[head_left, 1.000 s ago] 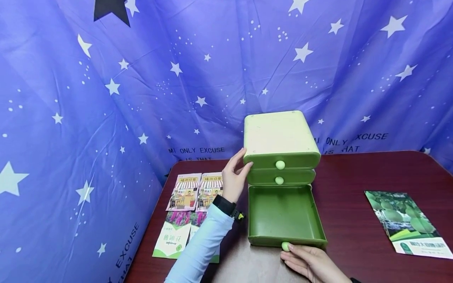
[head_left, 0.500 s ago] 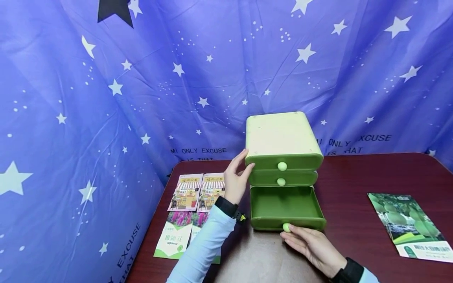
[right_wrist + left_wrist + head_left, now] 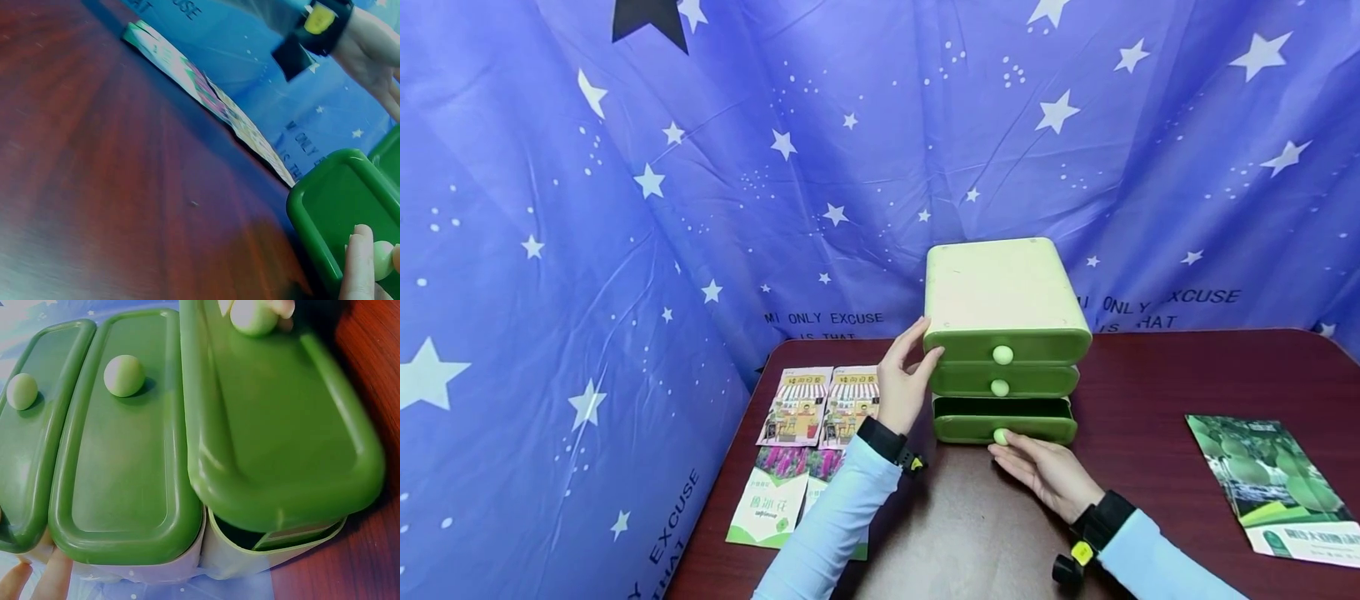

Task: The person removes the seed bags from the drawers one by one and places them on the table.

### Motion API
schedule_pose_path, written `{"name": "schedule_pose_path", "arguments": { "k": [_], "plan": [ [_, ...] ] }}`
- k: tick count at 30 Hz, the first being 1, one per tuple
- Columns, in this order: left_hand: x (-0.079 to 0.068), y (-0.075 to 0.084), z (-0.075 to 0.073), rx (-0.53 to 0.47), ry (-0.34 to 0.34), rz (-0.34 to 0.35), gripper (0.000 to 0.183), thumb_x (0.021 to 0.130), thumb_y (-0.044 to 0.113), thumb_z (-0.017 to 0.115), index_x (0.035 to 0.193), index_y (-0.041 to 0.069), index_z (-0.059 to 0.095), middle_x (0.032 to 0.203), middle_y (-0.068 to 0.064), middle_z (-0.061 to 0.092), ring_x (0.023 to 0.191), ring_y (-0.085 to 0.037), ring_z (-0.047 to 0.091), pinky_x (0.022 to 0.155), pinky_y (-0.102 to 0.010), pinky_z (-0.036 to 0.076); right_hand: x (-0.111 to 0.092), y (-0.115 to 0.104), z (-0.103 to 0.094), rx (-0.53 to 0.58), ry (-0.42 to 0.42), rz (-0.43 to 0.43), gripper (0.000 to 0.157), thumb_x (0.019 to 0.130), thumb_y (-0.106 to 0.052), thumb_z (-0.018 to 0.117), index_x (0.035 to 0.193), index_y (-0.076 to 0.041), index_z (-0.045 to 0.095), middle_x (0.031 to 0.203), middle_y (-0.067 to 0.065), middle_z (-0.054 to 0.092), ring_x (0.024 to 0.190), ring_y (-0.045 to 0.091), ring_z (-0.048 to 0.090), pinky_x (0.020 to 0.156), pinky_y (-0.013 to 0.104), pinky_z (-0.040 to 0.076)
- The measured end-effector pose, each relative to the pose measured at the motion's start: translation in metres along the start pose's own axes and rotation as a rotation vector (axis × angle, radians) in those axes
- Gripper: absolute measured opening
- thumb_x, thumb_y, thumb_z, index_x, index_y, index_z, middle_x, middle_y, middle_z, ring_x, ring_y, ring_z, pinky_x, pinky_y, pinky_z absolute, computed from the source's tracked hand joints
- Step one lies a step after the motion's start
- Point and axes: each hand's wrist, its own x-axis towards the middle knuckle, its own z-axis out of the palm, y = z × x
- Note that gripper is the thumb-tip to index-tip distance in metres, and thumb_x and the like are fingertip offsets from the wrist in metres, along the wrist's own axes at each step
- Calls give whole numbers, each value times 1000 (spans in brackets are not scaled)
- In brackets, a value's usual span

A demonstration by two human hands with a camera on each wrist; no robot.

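Observation:
A small cabinet with a cream shell and green drawers stands toward the back of the table. My left hand holds its front left corner, thumb on the top drawer's face and fingers along the side. At the bottom drawer, my right hand pinches the round pale green knob between thumb and fingers. That drawer sticks out slightly, a dark gap showing behind its front. In the left wrist view, the middle drawer and top drawer sit pushed in.
Left of the cabinet lie two pink seed packets above green-and-white flower packets, partly covered by my left sleeve. A green packet with fruit pictures lies at the right. A blue star-printed curtain hangs behind the table.
The bottom drawer has slid back from far out to nearly closed, my right hand moving forward with its knob. My left hand keeps its place on the cabinet's corner.

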Motion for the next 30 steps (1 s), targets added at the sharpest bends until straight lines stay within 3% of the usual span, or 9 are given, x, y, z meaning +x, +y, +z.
{"name": "schedule_pose_path", "arguments": {
  "k": [12,19,22,25,28,30],
  "plan": [
    [-3,1,2,-5,-7,20,41,86,1,63,126,-1,55,133,-14,50,119,-19,50,79,-40,52,20,-10,1,37,40,-35,13,95,-6,50,101,-3,62,101,15,66,98,19,63,94,29,43],
    [-1,0,3,-10,1,32,41,86,1,64,126,-2,55,132,-20,49,120,-21,49,78,-39,53,24,-11,1,26,47,-34,13,95,-7,51,105,-2,57,103,14,65,99,19,63,95,30,42],
    [0,0,3,-10,-6,28,41,86,1,63,126,-2,55,132,-18,49,120,-22,49,78,-39,53,24,-11,2,-1,65,-25,22,95,-11,52,113,1,50,104,15,65,99,19,63,94,31,43],
    [-1,2,1,0,-29,-1,41,87,3,63,127,-1,55,131,-14,52,118,-21,51,79,-39,53,19,-9,2,-60,71,1,42,96,-17,51,128,6,37,110,19,62,101,19,62,94,32,44],
    [-4,7,-4,-5,-59,-33,39,88,4,62,126,0,55,131,-14,52,117,-22,52,80,-37,52,7,-7,6,-169,22,28,57,99,-21,46,139,11,21,119,21,57,104,20,60,94,34,44],
    [-4,13,-8,-3,-71,-20,38,89,3,61,126,-2,55,130,-16,52,116,-25,53,83,-38,51,-5,-8,13,-255,-39,24,59,100,-21,43,139,15,17,125,25,53,107,22,59,95,37,42]
  ]
}}
